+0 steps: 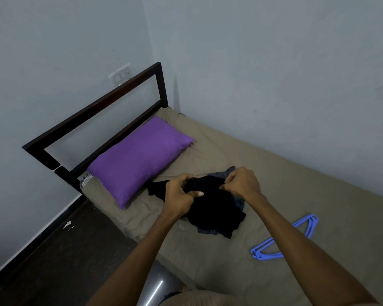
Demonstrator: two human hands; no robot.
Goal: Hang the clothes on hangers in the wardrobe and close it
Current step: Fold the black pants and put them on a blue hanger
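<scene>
A black garment [215, 204] is gripped at its upper edge by both hands, the left hand [181, 193] and the right hand [241, 182] each curled round a bunch of cloth. Its lower part is left lying on the bed [274, 173], over a striped garment [221, 173]. Blue hangers [285, 237] are laid on the bed to the right, apart from the clothes. A purple pillow [137, 157] is set by the headboard [93, 113].

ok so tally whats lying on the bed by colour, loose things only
Purple: 1, the pillow
Black: 1, the black garment, gripped by the left hand and the right hand
Grey-blue: 1, a striped garment under the black one
Blue: 2, it seems, the stacked hangers
Total: 5
</scene>
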